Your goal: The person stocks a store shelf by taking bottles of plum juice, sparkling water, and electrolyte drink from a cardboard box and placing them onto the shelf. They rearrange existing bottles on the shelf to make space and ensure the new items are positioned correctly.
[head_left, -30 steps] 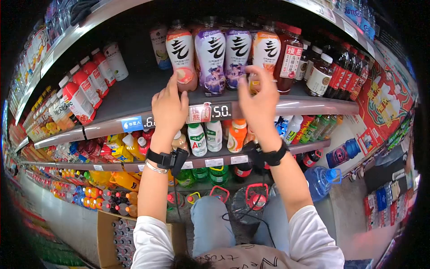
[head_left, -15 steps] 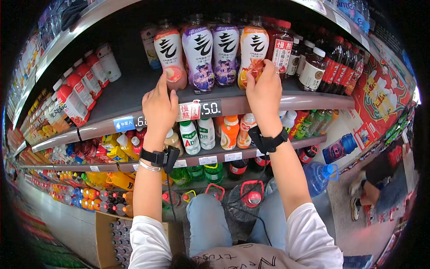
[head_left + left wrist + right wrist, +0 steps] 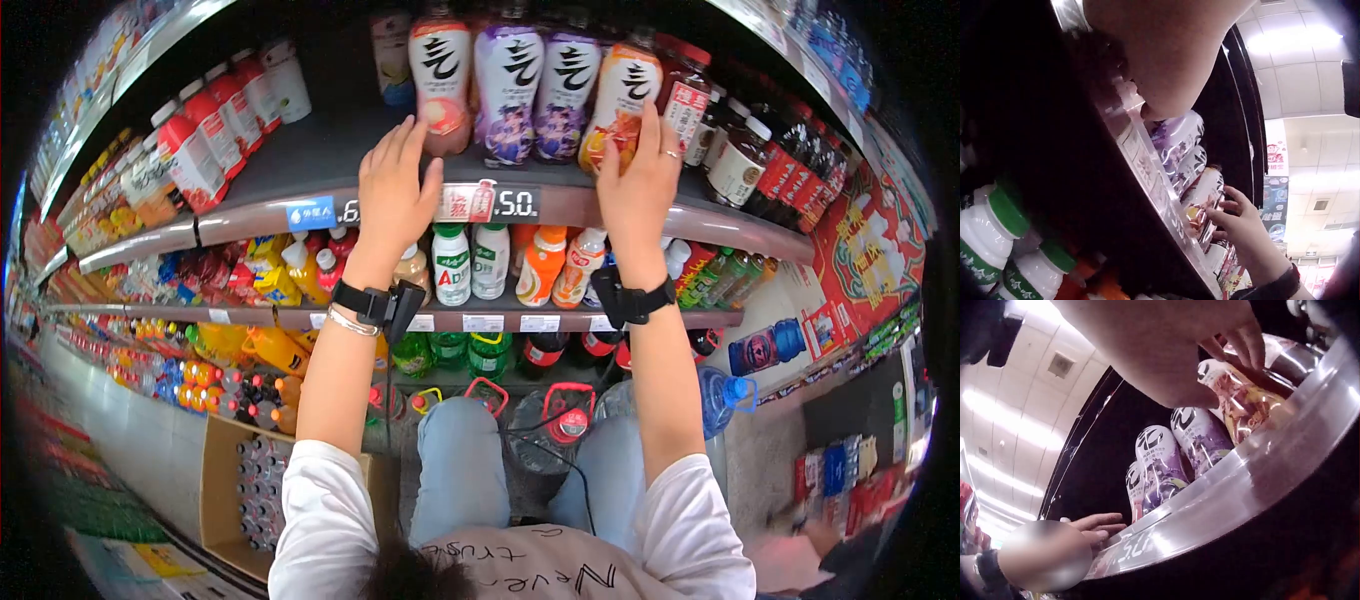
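My right hand (image 3: pixel 642 192) is at an orange-labelled bottle (image 3: pixel 622 95), thumb low on its front and fingers along its right side; the bottle leans right. In the left wrist view this hand (image 3: pixel 1250 234) spans the same bottle (image 3: pixel 1200 194). My left hand (image 3: pixel 400 190), fingers nearly straight, has its tips by the lower left of a pink-labelled bottle (image 3: pixel 440 85); whether they touch it is unclear. Two purple-labelled bottles (image 3: pixel 508 95) (image 3: pixel 566 98) stand upright between the hands. The right wrist view shows the left hand (image 3: pixel 1047 553) low at the shelf edge (image 3: pixel 1235 487).
Red-capped cartons or bottles (image 3: pixel 190 160) line the shelf's left. A dark red bottle (image 3: pixel 686 100) and several dark bottles (image 3: pixel 738 170) stand at right. Below are a shelf of white and orange bottles (image 3: pixel 545 265), large water bottles (image 3: pixel 720 400) and an open carton (image 3: pixel 225 500).
The orange-labelled bottle, upright half a second ago, now leans right. The right hand reaches higher along its side. The left fingertips have come off the pink-labelled bottle's front to its lower left.
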The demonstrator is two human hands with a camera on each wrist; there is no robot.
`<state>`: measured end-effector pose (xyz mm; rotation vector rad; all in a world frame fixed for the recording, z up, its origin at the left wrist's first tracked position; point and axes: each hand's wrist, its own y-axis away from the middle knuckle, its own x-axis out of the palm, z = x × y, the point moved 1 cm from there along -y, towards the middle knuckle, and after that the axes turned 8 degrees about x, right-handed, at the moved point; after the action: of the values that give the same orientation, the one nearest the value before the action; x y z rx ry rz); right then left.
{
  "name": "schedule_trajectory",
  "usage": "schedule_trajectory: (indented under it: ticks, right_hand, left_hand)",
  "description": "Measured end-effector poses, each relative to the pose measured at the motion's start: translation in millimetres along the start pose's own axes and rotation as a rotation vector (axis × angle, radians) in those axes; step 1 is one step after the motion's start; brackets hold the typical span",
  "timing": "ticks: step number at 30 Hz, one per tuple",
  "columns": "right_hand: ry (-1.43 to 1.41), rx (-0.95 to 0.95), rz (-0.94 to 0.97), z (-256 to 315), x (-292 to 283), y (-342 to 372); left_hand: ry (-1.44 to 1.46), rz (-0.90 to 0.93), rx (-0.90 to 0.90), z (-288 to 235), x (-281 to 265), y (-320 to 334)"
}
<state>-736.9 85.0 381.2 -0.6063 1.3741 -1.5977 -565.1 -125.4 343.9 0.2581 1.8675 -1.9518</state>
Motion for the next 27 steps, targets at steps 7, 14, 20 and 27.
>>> schedule_trajectory:
  ticks: [7,14,20,27]
  right_hand:
    - [0.099,-0.097,-0.001,8,1,-6]
    - [-0.238,-0.05,0.106,56,-39,34]
    - [-0.893,0.192,0.786,175,-82,154]
    - [-1.248,0.472,1.33,294,-83,305]
  left_hand:
    - [0.032,0.033,-0.061,-23,-70,41]
    - [0.034,0.16,-0.343,-33,-174,170]
    - [-0.232,0.342,-0.995,-26,-280,322]
    - [-0.231,0.713,-1.374,-39,-311,482]
